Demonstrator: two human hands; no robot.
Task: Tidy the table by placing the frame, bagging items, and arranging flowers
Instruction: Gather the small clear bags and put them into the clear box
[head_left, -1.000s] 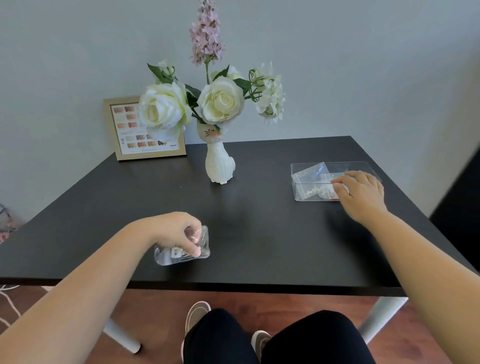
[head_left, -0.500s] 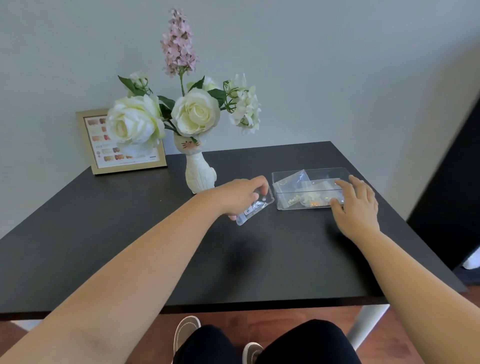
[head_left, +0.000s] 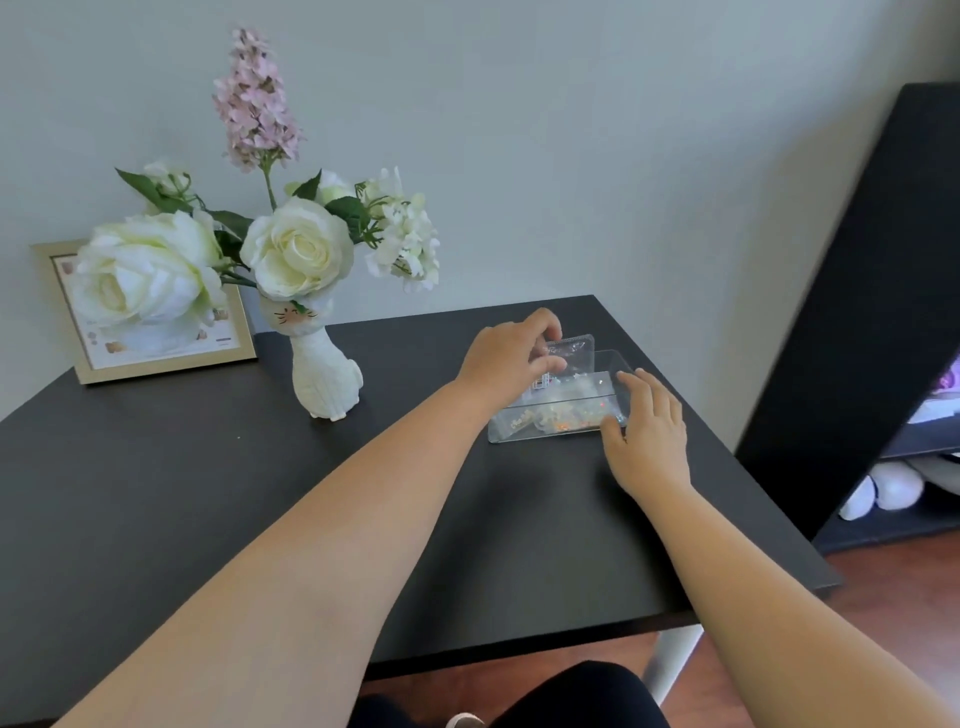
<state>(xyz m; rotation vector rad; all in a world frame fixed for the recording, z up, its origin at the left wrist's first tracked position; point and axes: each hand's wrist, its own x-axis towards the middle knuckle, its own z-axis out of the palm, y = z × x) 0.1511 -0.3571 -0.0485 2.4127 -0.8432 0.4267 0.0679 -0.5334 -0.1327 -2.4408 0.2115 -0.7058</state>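
Note:
My left hand (head_left: 511, 358) pinches a small clear plastic bag (head_left: 571, 353) and holds it upright over the clear plastic box (head_left: 545, 434) at the table's far right. The box holds other small bags and beads. My right hand (head_left: 647, 431) rests on the box's near right corner, fingers spread against its wall. A white cat-shaped vase (head_left: 324, 364) with white roses (head_left: 296, 247) and a pink flower spike (head_left: 257, 101) stands at the back. A gold picture frame (head_left: 156, 358) leans on the wall behind the flowers at far left.
The black table (head_left: 208, 493) ends close to my body and at the right beyond the box. A dark cabinet (head_left: 857, 312) stands to the right, with white soft shapes (head_left: 883, 491) beneath it on the wooden floor.
My left hand carried the small bag from the table's near left edge across to the box and now holds it over the box. My right hand stayed at the box.

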